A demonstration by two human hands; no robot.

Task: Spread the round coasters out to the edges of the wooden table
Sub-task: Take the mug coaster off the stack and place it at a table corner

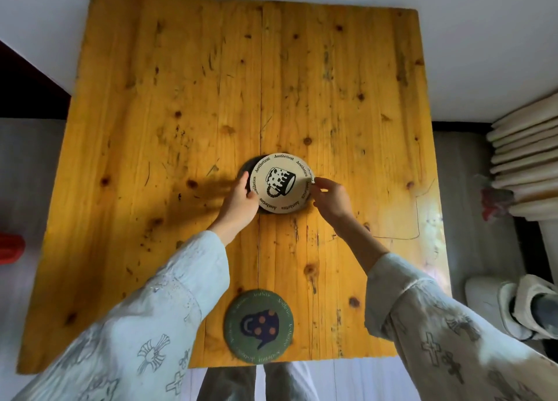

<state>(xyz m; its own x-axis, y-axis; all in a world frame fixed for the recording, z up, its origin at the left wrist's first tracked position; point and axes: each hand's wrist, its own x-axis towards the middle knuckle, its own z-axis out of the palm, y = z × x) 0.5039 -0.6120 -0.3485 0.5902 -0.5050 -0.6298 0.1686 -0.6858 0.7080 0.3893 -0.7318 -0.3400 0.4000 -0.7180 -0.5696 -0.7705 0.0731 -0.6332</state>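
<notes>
Right now the wooden tabletop [136,113] fills most of my view, and nearly all of it is bare. Toward six o'clock, close against the near edge, lies the green coaster [259,326], flat and apparently already dealt out. At the centre sits the stack I am working from: the cream coaster [279,182] with the mug print lies on top, and a dark rim [245,166] peeks out beneath it at ten o'clock, so at least one more coaster lies under it; how many, I cannot tell.

My left hand [240,203] presses against the stack at eight o'clock, fingers curled to its edge, steadying rather than lifting, I judge. My right hand [330,198] comes in at three o'clock, thumb and fingertips pinched on the cream coaster's rim, so that grip is closed on it.

I judge the step in hand to be peeling the top coaster off the pile. Next, I would lift or slide it clear without dragging the one below, then carry it toward a free edge, perhaps three or twelve o'clock.
</notes>
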